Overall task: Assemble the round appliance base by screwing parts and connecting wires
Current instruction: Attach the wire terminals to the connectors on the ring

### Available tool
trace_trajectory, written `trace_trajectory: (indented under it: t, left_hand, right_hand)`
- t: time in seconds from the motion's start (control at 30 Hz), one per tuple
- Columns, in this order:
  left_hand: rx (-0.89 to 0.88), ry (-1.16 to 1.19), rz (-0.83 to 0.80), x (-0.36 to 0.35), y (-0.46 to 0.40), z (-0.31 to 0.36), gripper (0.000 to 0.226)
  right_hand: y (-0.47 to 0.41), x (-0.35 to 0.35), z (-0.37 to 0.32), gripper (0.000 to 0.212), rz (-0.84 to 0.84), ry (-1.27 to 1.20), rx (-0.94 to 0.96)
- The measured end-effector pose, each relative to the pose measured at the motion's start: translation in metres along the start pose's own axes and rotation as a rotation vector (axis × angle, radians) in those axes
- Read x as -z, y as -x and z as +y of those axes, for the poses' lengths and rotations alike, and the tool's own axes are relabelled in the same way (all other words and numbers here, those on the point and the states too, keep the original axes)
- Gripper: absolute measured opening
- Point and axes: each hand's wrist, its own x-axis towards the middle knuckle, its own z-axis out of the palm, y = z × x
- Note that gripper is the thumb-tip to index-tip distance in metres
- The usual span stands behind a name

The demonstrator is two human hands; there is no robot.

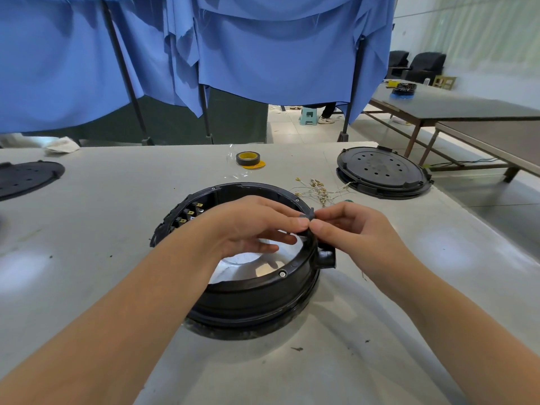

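Both hands meeting at three o'clock on round base [251, 290]: left hand [245, 226] and right hand [347, 229] pinching small dark clip [306, 215], apparently seating it on rim.

The picture is bright and mostly sharp. Soft white glare spots shine on the worktop [87, 229] far to both sides of the fingers [295, 222]. Edges bend and blur; shadows look faint.

Black round base [251, 290] with silver inner pan; pale grey worktop [102, 244]. Behind base: black tape roll [247, 158] with yellow core, black perforated lid [381, 171], white-yellow wires [317, 190], blue curtain [263, 48].
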Motion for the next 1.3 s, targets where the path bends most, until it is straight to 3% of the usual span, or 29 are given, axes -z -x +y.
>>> trace_trajectory:
  t: [0.17,0.4,0.93,1.3]
  left_hand:
    - [-0.019,-0.012,-0.002,0.0013,0.0013,0.0,0.012]
    - [-0.05,-0.025,-0.013,0.0028,0.0044,-0.0006,0.035]
    - [-0.066,-0.031,-0.054,0.0018,0.0044,-0.0035,0.021]
    - [-0.119,-0.08,-0.008,0.003,0.0056,-0.0026,0.037]
  right_hand:
    - [-0.0001,0.0013,-0.0014,0.012,-0.035,0.03,0.061]
    - [-0.0019,0.0038,-0.0014,0.012,-0.077,0.088,0.144]
    - [-0.0027,0.0006,0.0021,0.016,-0.008,0.122,0.229]
    - [-0.0027,0.0022,-0.0011,0.016,-0.038,0.139,0.225]
